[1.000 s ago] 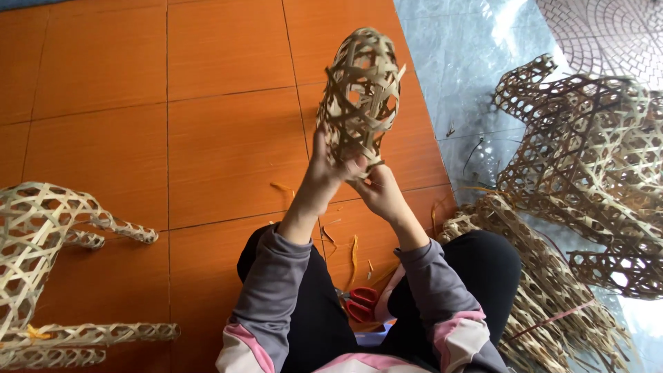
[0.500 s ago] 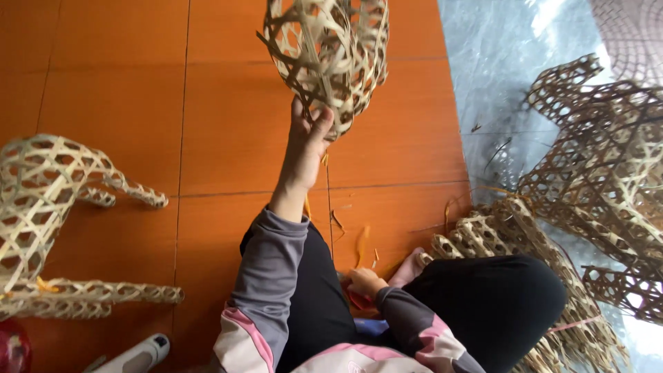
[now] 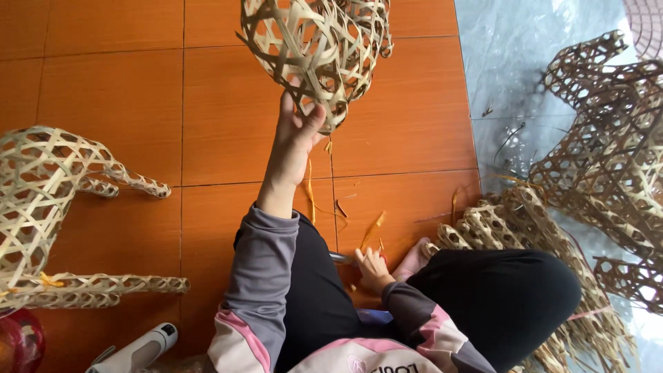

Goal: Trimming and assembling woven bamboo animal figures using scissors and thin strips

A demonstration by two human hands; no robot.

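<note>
The woven bamboo form hangs in the air above the orange tiled floor, gripped at its lower rim by the left hand, arm stretched up, probably to keep it clear of the lap. Its long axis runs roughly up the frame, closed end away from the person. The right hand closes on a metal tool, possibly scissors, down by the knees.

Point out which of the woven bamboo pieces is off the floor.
The rounded open-weave bamboo basket at top centre: the left hand holds it up by its lower edge. The leggy woven frame at left and the darker woven pieces at right lie on the floor.
</note>
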